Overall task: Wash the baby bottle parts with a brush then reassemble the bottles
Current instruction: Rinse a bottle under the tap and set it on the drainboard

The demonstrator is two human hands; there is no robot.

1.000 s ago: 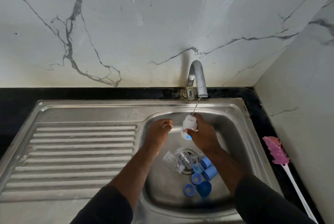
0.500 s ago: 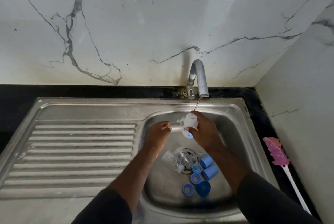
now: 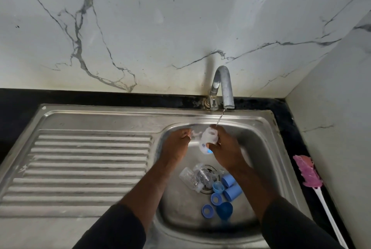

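Note:
Under a thin stream from the tap, my right hand grips a small clear baby bottle with blue print, tilted over the sink basin. My left hand is just left of it, its fingers curled and pinching a small pale part that reaches toward the bottle's mouth. What that part is I cannot tell. More clear bottles lie over the drain. Blue caps and blue rings lie beside them.
A pink bottle brush with a long white handle lies on the dark counter right of the sink, against the side wall. The ribbed steel drainboard spreads to the left. A marble wall stands behind the tap.
Both hands have risen a little toward the tap and come closer together. The bottle has tipped more on its side under the water.

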